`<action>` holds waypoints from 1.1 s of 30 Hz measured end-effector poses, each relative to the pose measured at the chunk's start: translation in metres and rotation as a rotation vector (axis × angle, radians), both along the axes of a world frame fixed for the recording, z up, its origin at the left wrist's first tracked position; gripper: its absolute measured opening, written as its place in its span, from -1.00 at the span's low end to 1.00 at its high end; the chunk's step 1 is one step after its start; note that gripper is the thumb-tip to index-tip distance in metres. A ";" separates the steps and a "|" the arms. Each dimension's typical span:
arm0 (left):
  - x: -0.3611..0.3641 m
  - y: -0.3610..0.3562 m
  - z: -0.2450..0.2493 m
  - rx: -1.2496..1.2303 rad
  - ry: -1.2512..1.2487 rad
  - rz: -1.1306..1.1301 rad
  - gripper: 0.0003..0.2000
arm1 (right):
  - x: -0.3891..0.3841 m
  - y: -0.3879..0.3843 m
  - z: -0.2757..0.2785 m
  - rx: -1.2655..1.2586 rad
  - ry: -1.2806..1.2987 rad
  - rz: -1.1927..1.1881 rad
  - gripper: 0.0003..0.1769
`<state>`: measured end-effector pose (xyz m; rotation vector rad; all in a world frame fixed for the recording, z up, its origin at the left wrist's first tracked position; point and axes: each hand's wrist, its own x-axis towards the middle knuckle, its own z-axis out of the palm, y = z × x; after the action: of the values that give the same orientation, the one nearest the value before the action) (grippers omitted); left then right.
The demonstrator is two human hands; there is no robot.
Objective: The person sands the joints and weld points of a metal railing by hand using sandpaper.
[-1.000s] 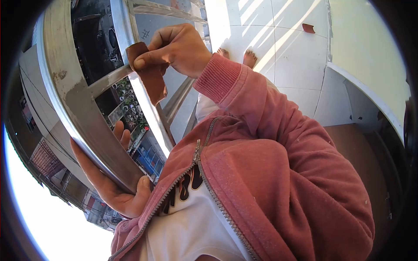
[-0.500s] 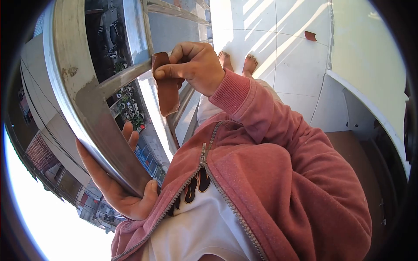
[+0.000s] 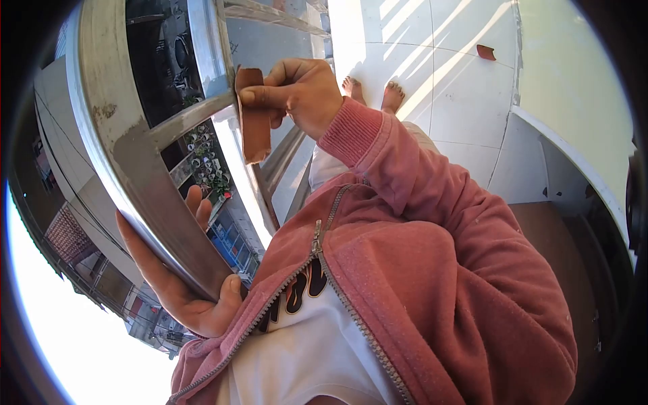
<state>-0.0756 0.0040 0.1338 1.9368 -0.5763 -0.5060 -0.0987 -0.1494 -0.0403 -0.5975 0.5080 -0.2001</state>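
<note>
My right hand [image 3: 300, 94] pinches a torn strip of reddish-brown sandpaper [image 3: 256, 135] between thumb and fingers. The strip lies against a narrow metal bar of the railing, where a crossbar [image 3: 192, 121] meets it. On the left, my left hand [image 3: 185, 297] is wrapped around the wide metal top rail [image 3: 172, 216], thumb on the near side and fingertips showing past the other edge. That rail has a shiny stretch close to me and a duller, scuffed, stained stretch farther off.
Another reddish-brown scrap [image 3: 486, 52] lies on the tiled floor [image 3: 466, 94] beyond my bare feet [image 3: 393, 96]. A pale wall [image 3: 574, 74] rises on the right. Potted plants [image 3: 208, 162] and buildings show below and outside the railing.
My right hand and the sandpaper have shifted slightly upward in the view, along the bar. My left hand keeps its hold on the rail. The view itself has moved slightly.
</note>
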 end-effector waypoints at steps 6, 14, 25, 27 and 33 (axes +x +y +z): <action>0.052 0.016 -0.055 -0.420 0.304 0.164 -0.20 | -0.057 -0.018 -0.018 -0.144 0.172 0.076 -0.74; 0.044 -0.020 -0.104 -0.064 0.011 -0.156 -0.38 | -0.148 -0.028 -0.060 -0.187 0.517 0.058 -0.74; 0.053 -0.057 -0.110 0.245 -0.335 0.042 -0.48 | -0.150 -0.023 -0.070 -0.195 0.499 0.021 -0.80; 0.055 -0.052 -0.111 0.206 -0.318 0.038 -0.49 | -0.142 -0.016 -0.069 -0.206 0.376 0.013 -0.82; 0.027 -0.027 -0.103 0.343 -0.700 -0.230 -0.37 | -0.124 -0.027 -0.023 0.135 0.004 -0.008 -0.93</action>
<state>-0.0483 -0.0232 0.0309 2.3887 -1.2302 -0.0431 -0.2223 -0.1765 -0.0629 -0.4645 0.5239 -0.1710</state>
